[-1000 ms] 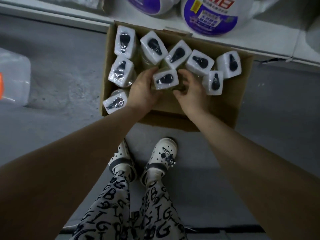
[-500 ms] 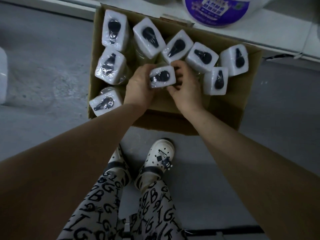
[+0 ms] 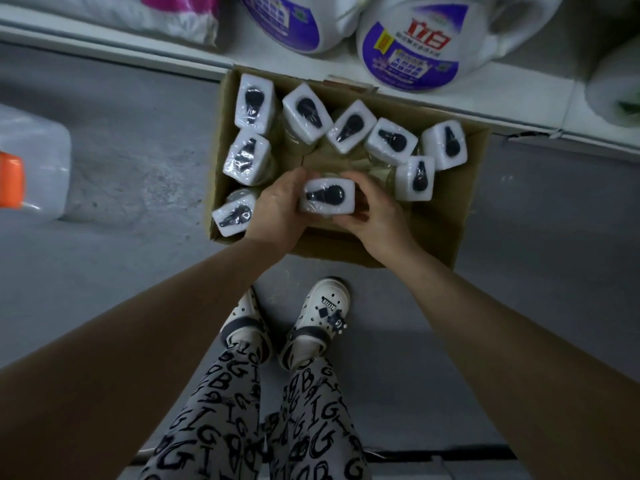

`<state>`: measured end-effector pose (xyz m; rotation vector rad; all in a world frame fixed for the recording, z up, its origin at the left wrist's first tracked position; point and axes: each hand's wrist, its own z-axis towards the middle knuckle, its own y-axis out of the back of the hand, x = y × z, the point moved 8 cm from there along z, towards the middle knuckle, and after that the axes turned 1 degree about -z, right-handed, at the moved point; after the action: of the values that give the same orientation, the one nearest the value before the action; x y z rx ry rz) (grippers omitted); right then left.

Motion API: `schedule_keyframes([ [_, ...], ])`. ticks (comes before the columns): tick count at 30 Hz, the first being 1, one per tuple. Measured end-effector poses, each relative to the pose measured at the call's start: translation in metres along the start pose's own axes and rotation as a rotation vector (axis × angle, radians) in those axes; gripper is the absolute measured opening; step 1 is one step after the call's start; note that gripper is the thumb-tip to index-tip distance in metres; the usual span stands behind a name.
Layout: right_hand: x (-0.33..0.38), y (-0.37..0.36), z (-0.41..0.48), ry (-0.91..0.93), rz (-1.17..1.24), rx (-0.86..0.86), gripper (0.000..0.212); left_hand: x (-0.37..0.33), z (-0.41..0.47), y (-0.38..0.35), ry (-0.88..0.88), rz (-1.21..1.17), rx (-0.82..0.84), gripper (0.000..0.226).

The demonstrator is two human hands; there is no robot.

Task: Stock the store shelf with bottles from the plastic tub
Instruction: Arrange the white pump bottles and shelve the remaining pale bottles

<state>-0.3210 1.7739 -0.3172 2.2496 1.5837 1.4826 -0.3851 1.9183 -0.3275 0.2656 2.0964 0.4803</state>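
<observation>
An open cardboard box (image 3: pixel 446 233) sits on the floor against the bottom shelf. Inside stand several bottles topped with white foam caps holding black pump heads, wrapped in plastic film. I hold one of these bottles (image 3: pixel 327 199) between both hands above the box's near side. My left hand (image 3: pixel 280 206) grips its left side and my right hand (image 3: pixel 372 211) curls round its right side. The bottle's body is hidden under the cap and my fingers.
The white bottom shelf (image 3: pixel 519 95) runs along the top, with large white and purple detergent jugs (image 3: pixel 415 46) on it. A translucent plastic tub (image 3: pixel 31 161) with an orange part lies on the grey floor at left. My feet (image 3: pixel 311 323) stand just before the box.
Both hands closed on the bottle and drew it up and toward me, out of the group of bottles. The view shifted so the shelf's jugs show more fully.
</observation>
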Motion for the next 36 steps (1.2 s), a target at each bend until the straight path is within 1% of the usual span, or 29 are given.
schedule_keyframes([
  [4,0.031,0.02,-0.023,-0.071,0.088,0.046,0.058,-0.041,-0.017,0.029,-0.031,-0.048,0.067,0.047],
  [7,0.058,0.039,-0.037,-0.079,0.133,0.056,0.056,-0.066,-0.029,0.053,-0.001,-0.153,0.119,0.045],
  [10,0.088,0.064,-0.053,-0.089,0.188,0.067,0.057,-0.094,-0.041,0.079,0.015,-0.242,0.115,0.047],
  [13,0.12,0.086,-0.074,-0.094,0.298,0.069,0.055,-0.123,-0.056,0.107,0.041,-0.316,0.1,0.048],
  [14,0.133,0.093,-0.082,-0.093,0.33,0.063,0.056,-0.135,-0.063,0.116,0.038,-0.344,0.101,0.048],
  [17,0.166,0.114,-0.104,-0.078,0.373,0.054,0.067,-0.17,-0.085,0.138,0.034,-0.398,0.111,0.059],
  [19,0.19,0.132,-0.12,-0.065,0.338,0.043,0.076,-0.192,-0.101,0.15,0.036,-0.408,0.137,0.053],
  [21,0.215,0.151,-0.139,-0.046,0.322,0.043,0.078,-0.217,-0.12,0.163,0.02,-0.414,0.163,0.052],
  [25,0.261,0.185,-0.176,0.001,0.372,0.023,0.064,-0.266,-0.155,0.193,-0.022,-0.419,0.148,0.047],
  [28,0.29,0.205,-0.198,0.039,0.401,0.002,0.05,-0.3,-0.177,0.213,-0.087,-0.381,0.143,0.054],
  [29,0.306,0.217,-0.211,0.057,0.401,-0.01,0.047,-0.319,-0.188,0.223,-0.108,-0.388,0.148,0.053],
  [31,0.329,0.233,-0.229,0.085,0.401,-0.004,0.044,-0.342,-0.202,0.235,-0.13,-0.416,0.17,0.046],
  [36,0.396,0.275,-0.272,0.205,0.397,-0.061,0.041,-0.41,-0.239,0.278,-0.222,-0.428,0.165,0.04],
])
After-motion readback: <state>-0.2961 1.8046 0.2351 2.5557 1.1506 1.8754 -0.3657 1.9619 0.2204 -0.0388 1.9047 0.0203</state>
